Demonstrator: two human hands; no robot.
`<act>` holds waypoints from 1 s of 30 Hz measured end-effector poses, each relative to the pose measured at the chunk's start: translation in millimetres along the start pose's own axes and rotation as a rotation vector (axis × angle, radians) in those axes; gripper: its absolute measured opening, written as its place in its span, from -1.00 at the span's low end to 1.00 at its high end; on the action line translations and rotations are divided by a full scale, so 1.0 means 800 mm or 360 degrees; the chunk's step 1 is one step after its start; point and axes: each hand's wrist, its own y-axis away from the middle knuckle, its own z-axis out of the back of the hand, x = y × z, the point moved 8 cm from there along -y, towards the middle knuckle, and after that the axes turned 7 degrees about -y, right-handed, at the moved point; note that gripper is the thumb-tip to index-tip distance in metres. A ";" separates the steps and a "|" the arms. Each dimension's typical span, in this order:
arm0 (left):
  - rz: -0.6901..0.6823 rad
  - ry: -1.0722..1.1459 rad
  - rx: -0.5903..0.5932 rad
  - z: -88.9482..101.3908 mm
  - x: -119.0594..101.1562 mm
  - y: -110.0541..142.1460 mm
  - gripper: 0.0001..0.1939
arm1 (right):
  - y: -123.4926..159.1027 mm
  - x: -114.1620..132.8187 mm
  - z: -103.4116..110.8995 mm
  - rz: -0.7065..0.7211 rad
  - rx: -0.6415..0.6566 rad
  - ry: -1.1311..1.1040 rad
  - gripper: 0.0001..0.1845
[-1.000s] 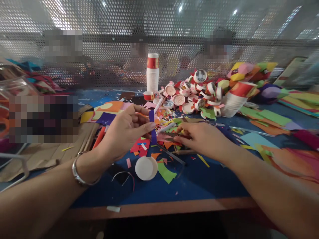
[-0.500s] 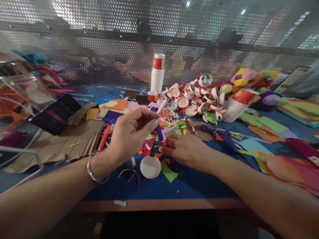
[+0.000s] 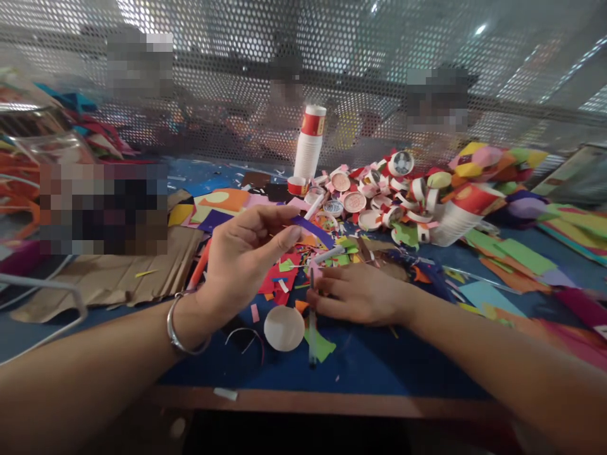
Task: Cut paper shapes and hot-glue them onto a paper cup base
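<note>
Pen (image 3: 312,344) has swung round, one end toward the bench (image 3: 379,373) edge; right hand (image 3: 360,294) half curled beside it, grip can't tell. White disc (image 3: 284,328) nearby. Left hand (image 3: 237,253) pinches strip (image 3: 317,232) at one end over scraps, probably to leave its length free: purple, narrow, slanting. Cups (image 3: 308,151) stacked beyond.

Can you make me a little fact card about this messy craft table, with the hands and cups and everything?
Left hand: pinching a purple paper strip
Right hand: fingertips at a thin pen-like stick; grip unclear
Wrist: silver bracelet, left side
Table: blue, covered in colorful scraps
Nearest round thing: white disc or cup
Cup stacks: one standing, one tilted
Left side: brown cardboard
Behind: screen full of holes
</note>
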 end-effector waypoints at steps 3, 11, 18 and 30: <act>0.0095 0.0079 0.0037 -0.002 0.002 -0.001 -0.81 | 0.017 -0.009 0.016 -0.0248 -0.0239 -0.0048 -0.81; 0.0190 -0.0588 0.1224 -0.089 -0.014 0.089 -0.62 | 0.097 -0.006 0.047 -0.1090 -0.0636 -0.0364 -0.83; -0.0368 -0.1037 0.1650 -0.125 -0.014 0.132 -0.54 | 0.140 0.032 0.050 -0.1713 -0.0726 -0.0374 -0.91; -0.1053 -0.1865 0.1504 -0.123 -0.022 0.157 -0.50 | 0.144 0.055 0.045 -0.1897 -0.1023 -0.0567 -0.89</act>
